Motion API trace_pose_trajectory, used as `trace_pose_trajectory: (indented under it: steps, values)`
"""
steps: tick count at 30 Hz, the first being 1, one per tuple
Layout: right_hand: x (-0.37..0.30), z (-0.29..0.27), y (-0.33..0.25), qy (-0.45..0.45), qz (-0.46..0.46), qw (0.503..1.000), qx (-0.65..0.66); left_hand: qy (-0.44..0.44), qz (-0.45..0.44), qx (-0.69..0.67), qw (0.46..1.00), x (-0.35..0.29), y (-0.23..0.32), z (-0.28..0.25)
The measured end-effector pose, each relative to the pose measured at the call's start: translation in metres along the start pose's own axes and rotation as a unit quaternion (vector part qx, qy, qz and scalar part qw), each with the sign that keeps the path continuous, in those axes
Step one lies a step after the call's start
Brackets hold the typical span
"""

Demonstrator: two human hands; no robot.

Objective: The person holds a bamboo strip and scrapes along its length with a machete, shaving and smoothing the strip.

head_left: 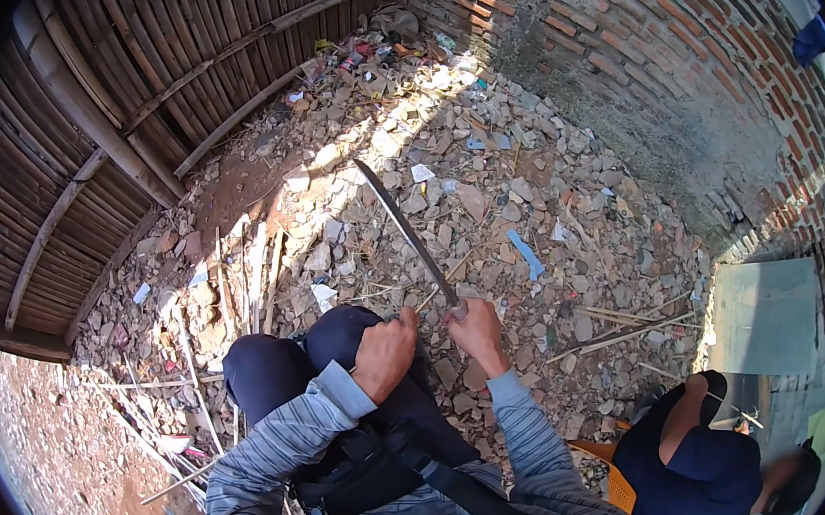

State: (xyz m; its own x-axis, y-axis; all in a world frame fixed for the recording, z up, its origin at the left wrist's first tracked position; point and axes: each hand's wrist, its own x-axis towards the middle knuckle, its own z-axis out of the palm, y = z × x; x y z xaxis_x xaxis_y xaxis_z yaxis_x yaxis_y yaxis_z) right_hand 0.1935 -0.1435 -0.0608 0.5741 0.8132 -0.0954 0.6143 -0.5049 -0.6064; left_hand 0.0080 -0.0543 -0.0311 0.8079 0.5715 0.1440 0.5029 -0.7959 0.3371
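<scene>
Right hand [475,332] clamped on machete [406,228] handle, blade over rubble [579,205]. Left hand [385,357] curled just left of machete handle; can't tell if gripping anything. Right of machete: blue strip [525,255], sticks [620,337], person [701,479], orange chair [621,492].

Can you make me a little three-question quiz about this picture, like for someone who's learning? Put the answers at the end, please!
1. True or false: the person's right hand holds a long, narrow metal blade.
2. Pick one. The tall brown fence at the upper left is:
A) painted pink
B) slatted
C) made of glass
3. Fill in the missing word: in the picture, the flat, light-blue strip on the stony, grey-brown rubble lies to the ____ of the blade.

Key: 1. True. 2. B. 3. Right.
</scene>
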Motion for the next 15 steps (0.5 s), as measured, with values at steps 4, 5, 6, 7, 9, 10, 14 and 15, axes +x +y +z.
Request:
trace_pose_trajectory:
  steps: [4, 5, 6, 7, 9, 10, 14, 15]
  values:
    - [0.023, 0.015, 0.054, 0.036, 0.042, 0.996, 0.069, -0.005, 0.019, 0.050, 0.999, 0.003, 0.007, 0.007]
    - [0.020, 0.016, 0.058, 0.032, 0.044, 0.995, 0.078, -0.015, 0.020, 0.057, 0.998, 0.004, 0.008, 0.011]
    - [0.009, 0.019, 0.046, 0.036, 0.063, 0.996, 0.045, -0.018, 0.016, 0.058, 0.998, 0.003, 0.005, 0.012]
    - [0.001, 0.022, 0.035, 0.032, 0.063, 0.996, 0.047, -0.014, 0.010, 0.063, 0.998, 0.002, 0.002, 0.014]
    - [-0.015, 0.022, 0.022, 0.002, 0.018, 1.000, 0.024, -0.012, 0.008, 0.065, 0.998, 0.004, 0.004, 0.014]
    - [-0.018, 0.028, 0.026, 0.019, -0.001, 0.999, -0.026, -0.011, 0.013, 0.066, 0.998, 0.003, 0.005, 0.013]
    - [-0.008, 0.019, 0.025, 0.005, 0.036, 0.998, 0.043, -0.025, 0.017, 0.031, 0.999, 0.005, 0.003, 0.003]
    - [0.001, 0.018, 0.034, 0.023, 0.062, 0.995, 0.072, -0.023, 0.021, 0.030, 0.999, 0.009, 0.004, -0.001]
